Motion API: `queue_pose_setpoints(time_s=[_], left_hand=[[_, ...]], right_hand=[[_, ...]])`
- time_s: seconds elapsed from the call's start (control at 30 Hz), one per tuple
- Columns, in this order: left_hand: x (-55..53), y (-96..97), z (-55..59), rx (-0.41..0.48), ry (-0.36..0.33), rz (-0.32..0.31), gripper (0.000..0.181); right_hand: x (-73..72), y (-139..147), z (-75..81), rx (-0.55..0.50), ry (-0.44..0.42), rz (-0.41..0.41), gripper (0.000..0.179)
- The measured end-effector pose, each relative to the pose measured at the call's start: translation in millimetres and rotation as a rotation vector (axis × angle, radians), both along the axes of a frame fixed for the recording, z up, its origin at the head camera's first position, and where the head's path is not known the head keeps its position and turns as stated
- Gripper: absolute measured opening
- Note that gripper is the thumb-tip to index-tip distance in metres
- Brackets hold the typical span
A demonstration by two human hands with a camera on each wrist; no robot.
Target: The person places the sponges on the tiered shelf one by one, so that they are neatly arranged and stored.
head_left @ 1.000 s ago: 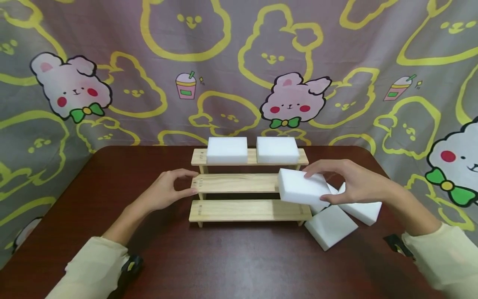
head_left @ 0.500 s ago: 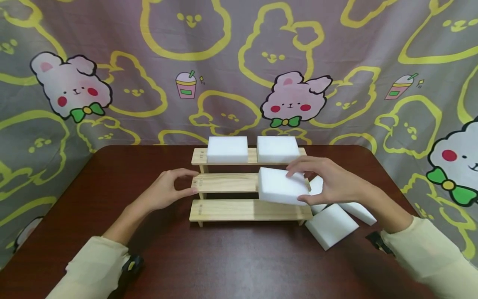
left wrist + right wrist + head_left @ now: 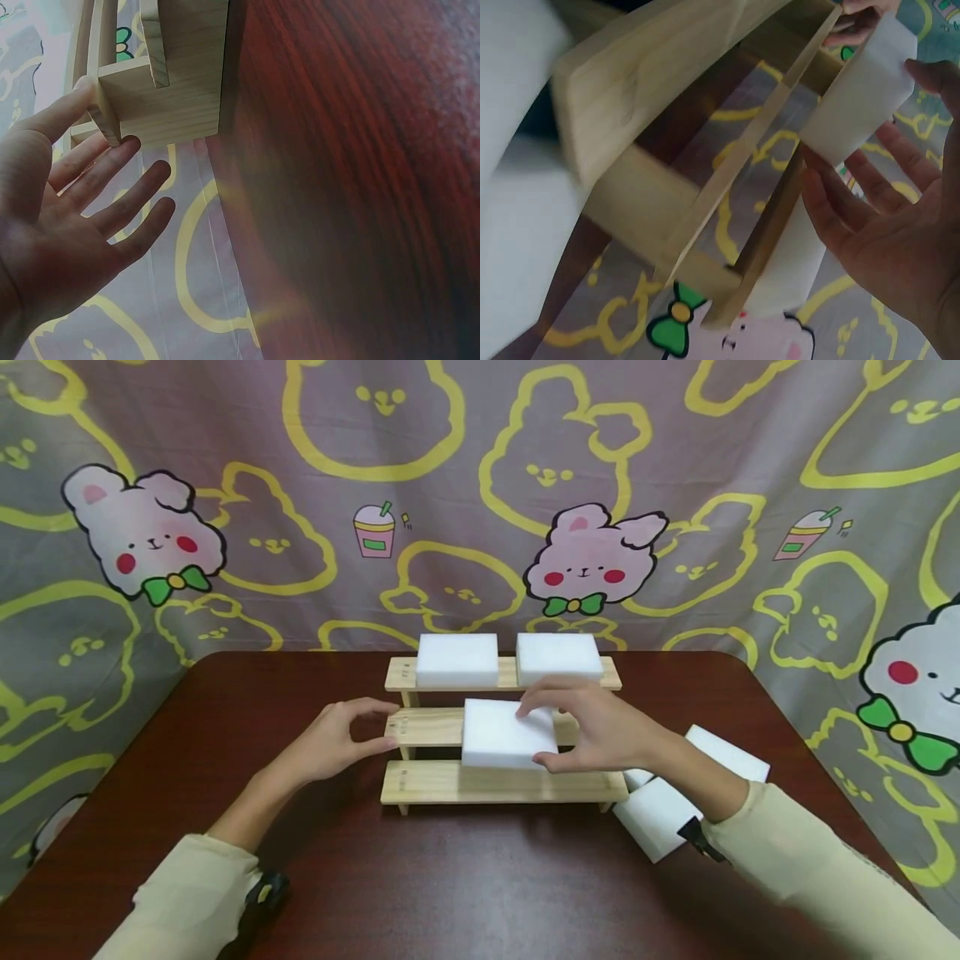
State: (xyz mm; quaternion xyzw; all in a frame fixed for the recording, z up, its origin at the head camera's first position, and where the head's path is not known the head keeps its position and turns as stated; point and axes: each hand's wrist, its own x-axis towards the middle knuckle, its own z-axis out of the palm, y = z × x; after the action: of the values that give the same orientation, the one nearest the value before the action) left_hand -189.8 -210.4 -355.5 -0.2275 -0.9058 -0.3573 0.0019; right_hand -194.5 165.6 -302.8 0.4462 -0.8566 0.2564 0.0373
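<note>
A three-tier wooden display rack [image 3: 442, 783] stands mid-table. My left hand [image 3: 326, 745] grips the left end of its middle tier, thumb at the front edge and a finger at the back; in the left wrist view the other fingers [image 3: 142, 225] spread apart. With thumb and fingers, my right hand [image 3: 607, 727] pinches a white foam block [image 3: 501, 735] over the middle tier. Whether the block touches that tier is hard to tell. Two similar white blocks, one on the left [image 3: 457, 658] and one on the right [image 3: 557, 653], lie on the top tier.
More white blocks, including a near one [image 3: 652, 818] and a farther one [image 3: 727, 753], lie loose on the dark red-brown table [image 3: 480, 885] right of the rack, partly behind my right forearm. A patterned curtain [image 3: 465, 485] hangs behind the table.
My right hand has carried the white foam block leftward, from the rack's right end to over the centre of the middle tier. The left hand has stayed at the rack's left end.
</note>
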Motion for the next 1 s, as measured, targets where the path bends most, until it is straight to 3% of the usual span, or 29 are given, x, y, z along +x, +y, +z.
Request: queue_pose_setpoints(time_s=[0.37, 0.8, 1.0], left_hand=[[2.6, 1.4, 2.3, 0.013, 0.0, -0.002, 0.046], [-1.1, 0.1, -0.8, 0.001, -0.007, 0.005, 0.047], [-1.6, -0.5, -2.0, 0.01, -0.004, 0.001, 0.047]], right_hand=[[-4.1, -32, -9.0, -0.052, 0.059, -0.014, 0.037], [-6.7, -57, -19.2, -0.004, 0.089, -0.037, 0.032], [-1.9, -62, -18.3, 0.068, 0.082, -0.075, 0.033]])
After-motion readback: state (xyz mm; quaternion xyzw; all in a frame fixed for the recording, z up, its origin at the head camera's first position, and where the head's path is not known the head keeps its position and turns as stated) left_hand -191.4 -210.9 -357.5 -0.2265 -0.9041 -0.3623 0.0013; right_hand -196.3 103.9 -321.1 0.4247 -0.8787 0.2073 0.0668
